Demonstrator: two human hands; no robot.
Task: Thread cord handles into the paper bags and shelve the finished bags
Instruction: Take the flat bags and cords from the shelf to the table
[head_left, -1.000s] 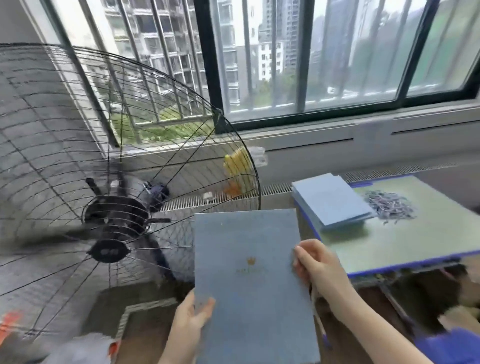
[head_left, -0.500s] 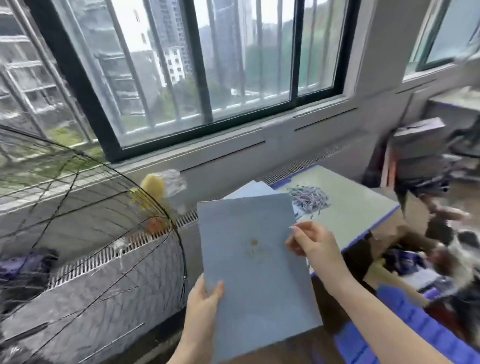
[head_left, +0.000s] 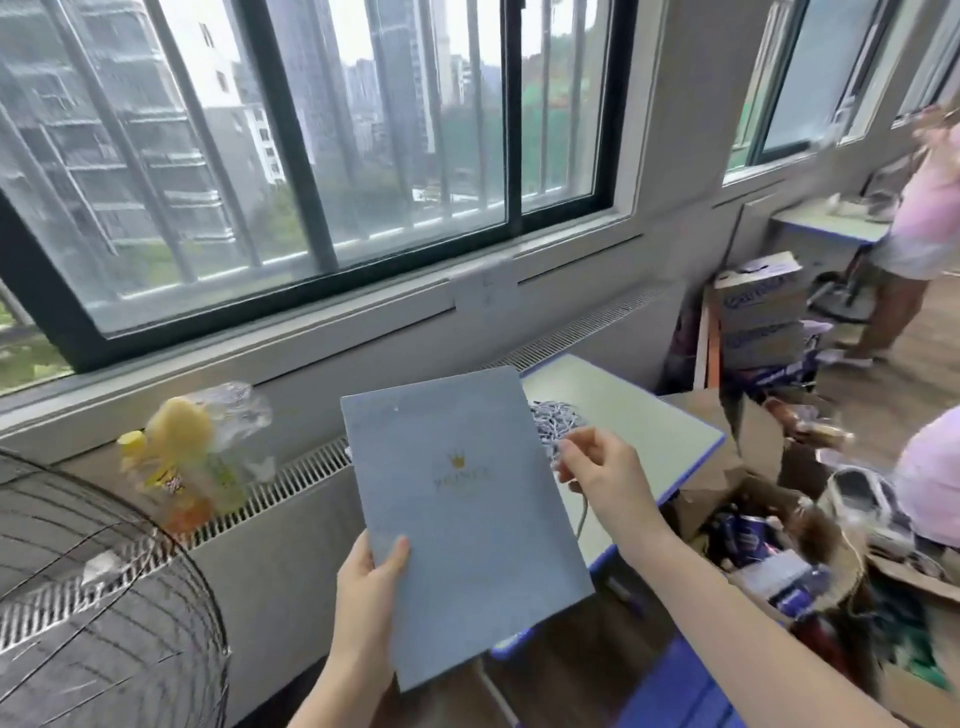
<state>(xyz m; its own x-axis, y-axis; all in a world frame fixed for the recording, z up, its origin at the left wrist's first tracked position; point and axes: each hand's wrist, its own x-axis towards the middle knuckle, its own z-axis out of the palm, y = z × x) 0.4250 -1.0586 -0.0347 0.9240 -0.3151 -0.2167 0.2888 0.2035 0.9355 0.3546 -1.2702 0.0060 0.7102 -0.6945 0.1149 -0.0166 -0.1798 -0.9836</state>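
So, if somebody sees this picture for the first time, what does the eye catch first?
Most likely the flat blue paper bag held up in the middle, the left hand gripping its lower corner and the right hand beside its right edge. Behind it a pile of cords lies on the desk, under a big barred window.

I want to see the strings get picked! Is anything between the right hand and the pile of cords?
Nothing visible. The right hand hovers right by the cords on the desk; the bag sits left of both.
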